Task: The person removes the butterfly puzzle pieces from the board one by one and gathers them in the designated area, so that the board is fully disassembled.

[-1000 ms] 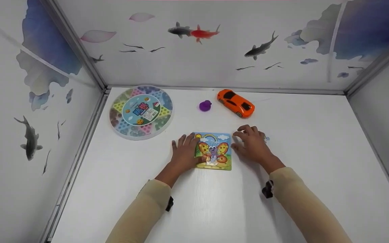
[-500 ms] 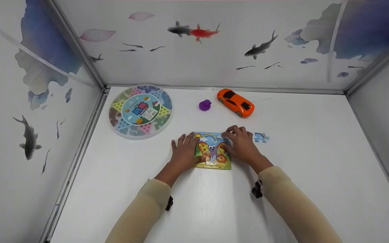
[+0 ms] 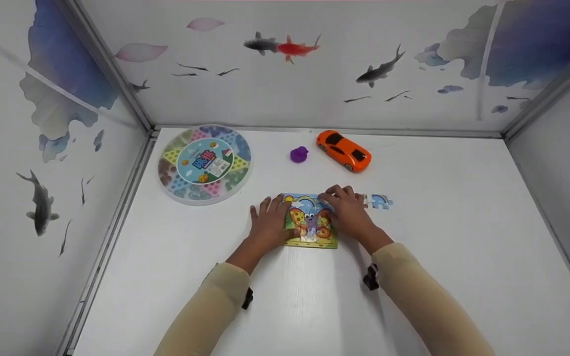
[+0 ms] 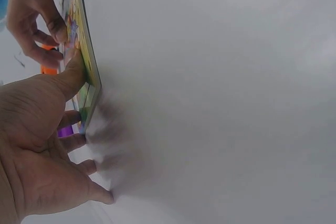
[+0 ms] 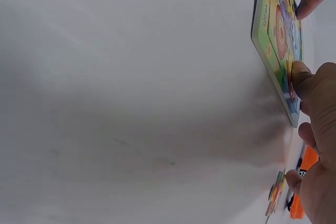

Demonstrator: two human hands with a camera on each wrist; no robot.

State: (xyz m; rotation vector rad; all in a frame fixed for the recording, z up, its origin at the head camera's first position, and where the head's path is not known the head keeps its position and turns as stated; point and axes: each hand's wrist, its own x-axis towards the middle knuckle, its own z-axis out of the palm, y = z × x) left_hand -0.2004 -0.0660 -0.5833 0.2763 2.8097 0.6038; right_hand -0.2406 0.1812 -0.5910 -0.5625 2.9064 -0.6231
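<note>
A square butterfly jigsaw puzzle (image 3: 309, 242) lies flat on the white table, a thin board with a sun and rainbow near its top. My left hand (image 3: 271, 222) rests on its left side, fingers spread, the thumb (image 4: 73, 74) on the picture. My right hand (image 3: 352, 212) bends over its upper right part; in the right wrist view the thumb tip (image 5: 300, 74) presses on the picture. Whether those fingers pinch a piece is hidden. Just right of this hand lies a loose rainbow puzzle piece (image 3: 381, 201), with another puzzle piece (image 3: 365, 200) partly hidden behind the knuckles.
Toward the back left is a round Chinese checkers box (image 3: 206, 163) with a clear rim. A small purple toy (image 3: 299, 154) and an orange toy car (image 3: 343, 151) stand behind the puzzle. Walls printed with fish enclose the table's back and sides.
My right hand has moved left from beside the puzzle onto its upper right part, uncovering the loose pieces. The left hand has kept its place on the puzzle.
</note>
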